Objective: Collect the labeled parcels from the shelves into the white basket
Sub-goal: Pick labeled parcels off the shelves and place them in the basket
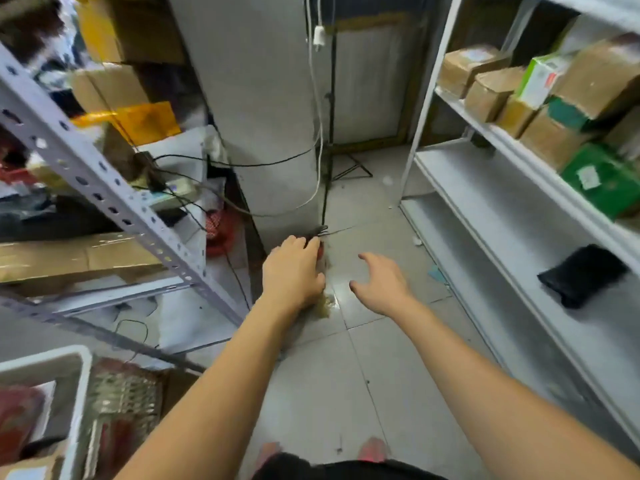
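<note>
Both arms stretch forward, left hand (294,271) and right hand (379,285) palm-down with fingers (292,244) loosely spread, empty.

No writing can be read anywhere; the picture is too blurred. At the right of the frame, a green box (602,183) carries a small white label (587,177) whose print is unreadable. In the upper right, a white-and-green carton (536,81) shows a red mark (550,79), and a brown parcel (464,67) bears a pale label (477,54), both illegible.
</note>
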